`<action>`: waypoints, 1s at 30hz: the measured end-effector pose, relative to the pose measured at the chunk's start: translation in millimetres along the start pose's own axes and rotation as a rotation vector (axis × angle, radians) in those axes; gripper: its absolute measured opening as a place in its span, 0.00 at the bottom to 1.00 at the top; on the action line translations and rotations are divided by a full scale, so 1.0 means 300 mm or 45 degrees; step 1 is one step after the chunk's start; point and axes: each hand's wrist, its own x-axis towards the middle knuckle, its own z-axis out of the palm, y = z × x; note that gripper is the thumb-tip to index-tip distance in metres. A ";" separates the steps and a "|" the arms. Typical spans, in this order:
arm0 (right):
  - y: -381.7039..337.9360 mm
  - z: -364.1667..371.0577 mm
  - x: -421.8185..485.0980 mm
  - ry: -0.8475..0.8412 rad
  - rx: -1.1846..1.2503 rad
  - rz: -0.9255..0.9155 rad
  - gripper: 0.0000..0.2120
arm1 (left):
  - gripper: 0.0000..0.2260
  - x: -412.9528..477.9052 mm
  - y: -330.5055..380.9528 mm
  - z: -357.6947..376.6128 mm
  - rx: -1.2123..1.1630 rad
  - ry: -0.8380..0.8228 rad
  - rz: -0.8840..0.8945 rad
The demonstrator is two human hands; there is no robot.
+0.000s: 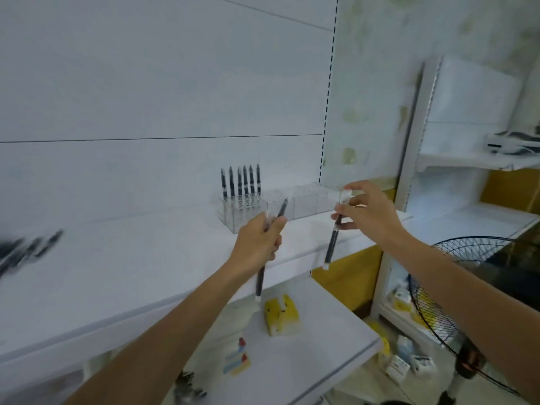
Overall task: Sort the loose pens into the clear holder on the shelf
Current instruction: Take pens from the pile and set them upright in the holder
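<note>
The left hand [258, 244] is clenched around a slim black pen with a clear end [259, 283]. The pen tilts, its upper tip pointing toward the clear plastic holder [309, 201] and its lower end hanging below the fist.

The right hand [371, 213] pinches a second black pen with a clear cap [331, 247] near its top between thumb and fingers. That pen hangs almost upright in front of the holder's right end.

The holder stands at the back of the white shelf [146, 258], just beyond both hands. Six black pens [240, 182] stand upright in a row in its left section. A blurred cluster of loose dark pens [29, 249] lies far to the left on the same shelf.

Below, a yellow box [280, 315] sits on a lower white shelf. A black wire-caged fan [438, 296] stands to the right.
</note>
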 end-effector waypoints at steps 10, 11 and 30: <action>-0.018 0.170 0.367 0.014 0.444 -0.013 0.20 | 0.09 0.227 0.042 -0.095 -0.430 0.249 -0.152; -0.030 0.188 0.400 -0.010 0.417 -0.061 0.20 | 0.09 0.247 0.050 -0.112 -0.421 0.294 -0.121; 0.042 0.388 0.781 -0.419 0.025 -0.789 0.21 | 0.10 0.346 0.006 -0.001 -0.025 0.570 -0.186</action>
